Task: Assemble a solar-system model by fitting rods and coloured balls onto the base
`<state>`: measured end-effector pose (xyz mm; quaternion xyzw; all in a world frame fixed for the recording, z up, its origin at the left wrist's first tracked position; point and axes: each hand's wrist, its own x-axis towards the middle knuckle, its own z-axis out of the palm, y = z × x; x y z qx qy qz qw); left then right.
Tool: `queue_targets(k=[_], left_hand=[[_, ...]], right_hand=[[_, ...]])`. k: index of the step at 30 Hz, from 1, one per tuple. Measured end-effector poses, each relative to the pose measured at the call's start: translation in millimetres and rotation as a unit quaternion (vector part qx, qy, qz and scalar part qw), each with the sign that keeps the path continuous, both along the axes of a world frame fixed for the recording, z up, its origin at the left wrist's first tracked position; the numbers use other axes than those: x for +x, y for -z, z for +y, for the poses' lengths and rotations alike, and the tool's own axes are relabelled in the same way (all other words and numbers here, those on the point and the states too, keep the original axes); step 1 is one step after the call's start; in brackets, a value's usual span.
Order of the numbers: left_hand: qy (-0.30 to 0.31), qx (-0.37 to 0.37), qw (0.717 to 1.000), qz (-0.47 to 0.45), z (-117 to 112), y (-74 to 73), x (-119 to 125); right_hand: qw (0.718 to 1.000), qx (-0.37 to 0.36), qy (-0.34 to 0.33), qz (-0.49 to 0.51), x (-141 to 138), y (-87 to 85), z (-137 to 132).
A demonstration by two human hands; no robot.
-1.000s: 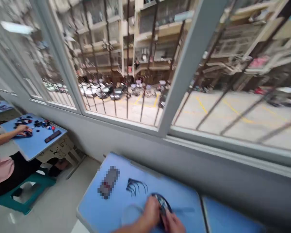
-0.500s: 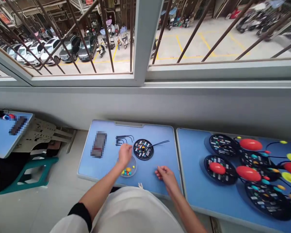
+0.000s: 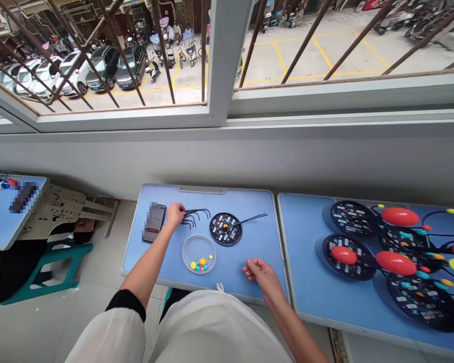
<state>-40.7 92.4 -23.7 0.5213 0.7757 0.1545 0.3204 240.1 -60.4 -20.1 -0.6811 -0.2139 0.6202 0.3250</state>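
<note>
My left hand (image 3: pixel 175 216) rests on the blue tabletop (image 3: pixel 249 247) between a pixelated rectangular object (image 3: pixel 154 222) and a bunch of thin black curved wires (image 3: pixel 194 217). Its fingertips reach the wires' left ends, but I cannot tell if it grips them. A round black disc (image 3: pixel 225 229) with coloured inlays lies to the right, with a thin black rod (image 3: pixel 251 218) running from it. A clear round dish (image 3: pixel 199 254) holds small coloured beads. My right hand (image 3: pixel 258 275) hovers near the front edge, its fingers loosely apart, holding nothing.
To the right, a second blue table (image 3: pixel 298 212) holds large black discs, red ovals and yellow pieces. At the far left, a seated person's legs (image 3: pixel 15 264) and a green stool (image 3: pixel 49 272) sit beside another blue table. Barred windows run behind.
My left hand has moved up and left from above the clear dish to the wires, leaving the dish uncovered. My right hand stays nearly in place.
</note>
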Motion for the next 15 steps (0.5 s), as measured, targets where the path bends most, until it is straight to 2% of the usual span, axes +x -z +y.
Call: queue_targets(k=[3,6,8,12,15], left_hand=[[-0.034,0.014,0.998,-0.048,1,-6.5,-4],[-0.059,0.033,0.99,-0.122,-12,-20.6,5],[-0.05,0.023,0.981,-0.186,-34,-31.5,25],[0.007,-0.036,0.954,-0.296,-94,-47.8,83],[0.009,-0.075,0.906,-0.416,-124,-51.7,115]], right_hand=[[1.0,0.008,-0.001,0.011,-1,-7.6,0],[0.999,0.023,-0.01,0.032,-5,-19.5,1],[0.998,0.036,-0.021,0.053,-10,-30.2,4],[0.991,0.074,-0.044,0.099,-22,-49.4,13],[0.987,0.106,-0.043,0.111,-25,-53.4,22]])
